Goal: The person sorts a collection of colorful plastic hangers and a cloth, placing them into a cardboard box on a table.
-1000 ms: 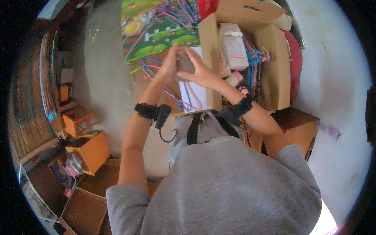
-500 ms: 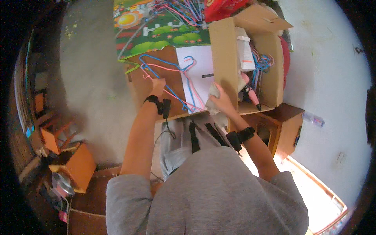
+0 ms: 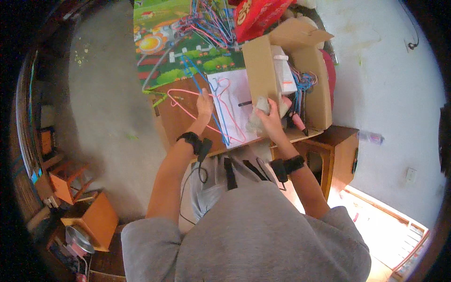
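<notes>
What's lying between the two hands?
Head view: white paper, parts of a blue hanger and a pink hanger over it, a dark pen-like stick nearer the right hand.

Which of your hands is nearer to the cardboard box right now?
Right. The right hand is close by the near-left corner of the cardboard box; the left hand is farther off to its left, across the white sheet.

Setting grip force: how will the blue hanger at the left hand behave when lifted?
Probably fairly stiff: the blue hanger's long sides run nearly straight. Likely light, since its frame is thin and open. It may snag on the pink hanger, as their outlines cross, though I can't tell if they touch.
</notes>
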`<action>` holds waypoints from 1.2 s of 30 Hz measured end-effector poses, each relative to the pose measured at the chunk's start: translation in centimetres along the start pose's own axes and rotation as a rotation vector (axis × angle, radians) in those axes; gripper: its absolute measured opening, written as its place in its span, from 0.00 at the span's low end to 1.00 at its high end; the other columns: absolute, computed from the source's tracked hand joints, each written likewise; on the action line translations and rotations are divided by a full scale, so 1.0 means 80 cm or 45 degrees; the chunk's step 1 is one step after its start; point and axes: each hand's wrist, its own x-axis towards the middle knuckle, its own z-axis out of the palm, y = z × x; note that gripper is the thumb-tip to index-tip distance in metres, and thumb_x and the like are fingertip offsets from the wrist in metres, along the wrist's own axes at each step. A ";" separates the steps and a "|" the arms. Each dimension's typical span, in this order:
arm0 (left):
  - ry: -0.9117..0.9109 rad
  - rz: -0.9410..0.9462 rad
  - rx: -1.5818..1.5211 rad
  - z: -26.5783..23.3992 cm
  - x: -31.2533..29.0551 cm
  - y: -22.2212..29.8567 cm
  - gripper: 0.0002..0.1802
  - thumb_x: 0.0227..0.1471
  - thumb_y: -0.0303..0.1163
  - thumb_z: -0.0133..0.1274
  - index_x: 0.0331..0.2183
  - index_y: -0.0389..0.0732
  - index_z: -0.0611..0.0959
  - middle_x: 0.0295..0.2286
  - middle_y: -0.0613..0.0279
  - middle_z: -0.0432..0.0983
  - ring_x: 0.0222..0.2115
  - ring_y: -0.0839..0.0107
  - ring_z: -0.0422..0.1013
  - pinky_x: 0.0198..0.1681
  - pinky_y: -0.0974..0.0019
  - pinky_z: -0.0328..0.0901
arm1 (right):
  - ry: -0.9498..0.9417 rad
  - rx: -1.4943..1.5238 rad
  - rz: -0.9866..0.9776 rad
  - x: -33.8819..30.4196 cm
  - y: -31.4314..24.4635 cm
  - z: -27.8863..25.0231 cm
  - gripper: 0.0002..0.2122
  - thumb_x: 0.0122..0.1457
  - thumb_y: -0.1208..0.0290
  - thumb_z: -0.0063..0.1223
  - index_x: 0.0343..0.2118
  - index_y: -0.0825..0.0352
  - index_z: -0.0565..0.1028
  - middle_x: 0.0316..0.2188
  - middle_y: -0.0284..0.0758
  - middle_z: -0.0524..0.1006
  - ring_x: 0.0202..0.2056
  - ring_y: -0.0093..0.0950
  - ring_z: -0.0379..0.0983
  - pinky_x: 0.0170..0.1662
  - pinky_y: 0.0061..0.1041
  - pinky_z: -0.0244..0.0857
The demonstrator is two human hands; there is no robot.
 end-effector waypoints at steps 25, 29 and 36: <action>-0.806 0.500 -1.214 -0.050 -0.155 0.423 0.22 0.56 0.49 0.32 0.17 0.47 0.60 0.10 0.74 0.43 0.09 0.82 0.40 0.12 0.76 0.38 | -1.014 0.686 -0.158 0.064 -0.220 -0.037 0.17 0.60 0.63 0.38 0.50 0.64 0.61 0.34 0.32 0.71 0.33 0.21 0.69 0.36 0.20 0.65; -0.503 0.533 -0.901 -0.057 -0.141 0.418 0.14 0.55 0.45 0.38 0.29 0.44 0.67 0.14 0.69 0.57 0.13 0.78 0.55 0.19 0.73 0.55 | -0.693 0.396 -0.648 0.068 -0.252 -0.034 0.14 0.59 0.63 0.41 0.45 0.64 0.66 0.28 0.26 0.70 0.27 0.14 0.65 0.29 0.13 0.61; 0.526 1.107 0.383 -0.038 -0.168 0.395 0.32 0.48 0.40 0.50 0.51 0.36 0.58 0.44 0.49 0.59 0.40 0.57 0.63 0.45 0.59 0.59 | -0.604 0.346 -0.773 0.047 -0.273 -0.047 0.15 0.57 0.60 0.43 0.41 0.66 0.68 0.27 0.29 0.72 0.26 0.17 0.67 0.29 0.18 0.61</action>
